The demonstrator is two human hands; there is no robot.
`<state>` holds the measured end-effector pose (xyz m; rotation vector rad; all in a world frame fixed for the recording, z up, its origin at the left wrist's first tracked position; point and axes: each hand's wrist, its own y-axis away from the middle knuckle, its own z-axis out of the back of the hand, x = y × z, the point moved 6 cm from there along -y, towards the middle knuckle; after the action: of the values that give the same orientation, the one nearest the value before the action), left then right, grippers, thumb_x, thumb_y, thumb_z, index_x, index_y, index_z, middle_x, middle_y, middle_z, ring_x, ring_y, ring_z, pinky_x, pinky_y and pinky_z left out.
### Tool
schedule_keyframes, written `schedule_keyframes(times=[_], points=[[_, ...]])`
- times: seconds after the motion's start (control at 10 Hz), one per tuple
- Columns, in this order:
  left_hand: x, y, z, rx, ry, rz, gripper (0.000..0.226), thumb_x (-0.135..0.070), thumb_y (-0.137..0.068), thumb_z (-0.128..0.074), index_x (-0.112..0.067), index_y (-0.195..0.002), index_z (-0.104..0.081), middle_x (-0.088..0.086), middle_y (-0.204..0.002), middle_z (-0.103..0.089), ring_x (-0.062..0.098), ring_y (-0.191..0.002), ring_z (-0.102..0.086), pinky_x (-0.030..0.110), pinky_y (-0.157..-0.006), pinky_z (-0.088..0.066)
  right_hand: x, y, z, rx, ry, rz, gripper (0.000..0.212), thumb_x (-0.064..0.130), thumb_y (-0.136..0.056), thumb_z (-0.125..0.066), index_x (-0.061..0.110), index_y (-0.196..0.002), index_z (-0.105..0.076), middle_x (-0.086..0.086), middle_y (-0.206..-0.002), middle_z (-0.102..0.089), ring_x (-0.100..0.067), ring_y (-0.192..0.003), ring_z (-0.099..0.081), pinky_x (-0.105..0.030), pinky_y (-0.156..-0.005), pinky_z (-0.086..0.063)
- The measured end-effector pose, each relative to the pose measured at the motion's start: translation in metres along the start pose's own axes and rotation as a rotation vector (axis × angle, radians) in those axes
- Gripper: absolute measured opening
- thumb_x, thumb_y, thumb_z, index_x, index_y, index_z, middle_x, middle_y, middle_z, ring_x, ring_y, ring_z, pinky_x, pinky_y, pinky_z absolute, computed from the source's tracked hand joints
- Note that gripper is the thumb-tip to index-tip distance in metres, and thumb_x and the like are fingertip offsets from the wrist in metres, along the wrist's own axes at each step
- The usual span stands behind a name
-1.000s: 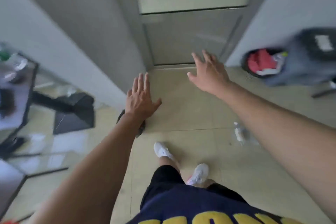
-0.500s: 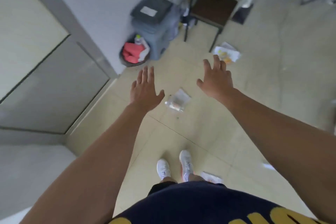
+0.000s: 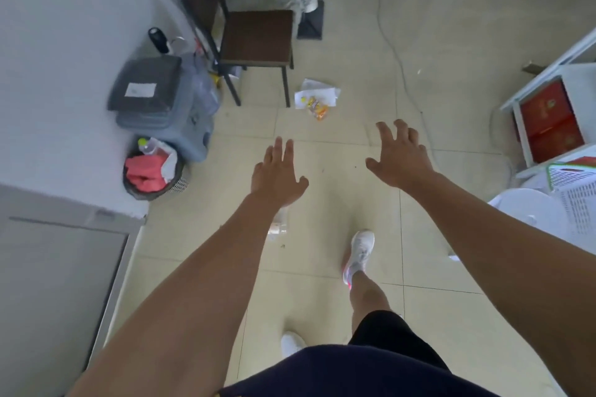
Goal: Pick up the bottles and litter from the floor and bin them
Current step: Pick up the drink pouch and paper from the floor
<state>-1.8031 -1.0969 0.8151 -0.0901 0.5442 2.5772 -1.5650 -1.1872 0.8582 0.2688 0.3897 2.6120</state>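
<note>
Clear plastic bottle (image 3: pixel 280 223) just beneath left hand (image 3: pixel 276 178), right hand (image 3: pixel 400 155) beside, both empty, fingers spread

Surfaces: mostly hard, pale, faintly glossy.
Floor (image 3: pixel 322 145) smooth cream tile, soft sheen. Chair (image 3: pixel 258 39) seat matt brown, thin dark metal legs. At 12 o'clock, litter (image 3: pixel 314 97): white paper, glossy orange wrapper. Bin (image 3: pixel 179 185) at 9 o'clock: mesh wall, red cloth-like filling, clear plastic bottle (image 3: pixel 146 146).

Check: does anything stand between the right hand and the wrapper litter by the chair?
Nothing visible does. The right hand is open, with bare floor tile between it and the wrapper litter, which lies beside the chair.
</note>
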Motion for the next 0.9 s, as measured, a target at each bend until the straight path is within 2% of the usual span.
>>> schedule_keyframes(times=[0.2,0.4,0.7,0.8,0.9], points=[[-0.045,-0.149,0.008,0.094,-0.047,0.038,0.093,-0.052,-0.095,-0.048,-0.019,-0.163,0.005,0.005,-0.171,0.012,0.026,-0.157,-0.008,0.046,-0.115,-0.037,-0.067,-0.151,0.020,0.036,-0.047,-0.005,0.086,0.049,-0.093,-0.060,0.023,-0.160,-0.014,-0.013,-0.163,-0.013,-0.037,-0.146,-0.022,-0.050,-0.107,-0.040],[-0.083,-0.277,0.054,0.088,-0.017,0.099,0.092,-0.052,-0.096,-0.048,-0.019,-0.163,0.006,0.005,-0.171,0.012,0.026,-0.157,-0.008,0.046,-0.114,-0.037,-0.091,-0.297,0.073,0.072,-0.024,0.087,0.088,0.051,-0.093,-0.059,0.022,-0.161,-0.011,-0.013,-0.164,-0.012,-0.036,-0.147,-0.021,-0.050,-0.107,-0.039],[-0.076,-0.459,0.074,0.063,0.080,0.215,0.091,-0.052,-0.096,-0.048,-0.018,-0.163,0.004,0.006,-0.171,0.010,0.026,-0.157,-0.011,0.046,-0.110,-0.041,-0.061,-0.519,0.115,0.064,0.043,0.221,0.085,0.051,-0.096,-0.056,0.021,-0.162,-0.011,-0.014,-0.164,-0.016,-0.035,-0.148,-0.019,-0.049,-0.107,-0.039],[-0.061,-0.538,0.055,0.079,0.136,0.255,0.092,-0.051,-0.096,-0.050,-0.018,-0.163,0.004,0.006,-0.171,0.009,0.026,-0.157,-0.012,0.047,-0.109,-0.042,-0.044,-0.609,0.100,0.098,0.104,0.272,0.085,0.052,-0.097,-0.055,0.020,-0.162,-0.011,-0.014,-0.163,-0.017,-0.036,-0.149,-0.019,-0.049,-0.107,-0.039],[-0.046,-0.620,0.022,0.120,0.253,0.308,0.094,-0.051,-0.095,-0.051,-0.017,-0.163,0.004,0.006,-0.171,0.011,0.026,-0.157,-0.012,0.045,-0.110,-0.042,-0.035,-0.701,0.069,0.215,0.179,0.286,0.087,0.053,-0.098,-0.053,0.021,-0.164,-0.005,-0.013,-0.166,-0.011,-0.035,-0.152,-0.015,-0.049,-0.111,-0.036]])
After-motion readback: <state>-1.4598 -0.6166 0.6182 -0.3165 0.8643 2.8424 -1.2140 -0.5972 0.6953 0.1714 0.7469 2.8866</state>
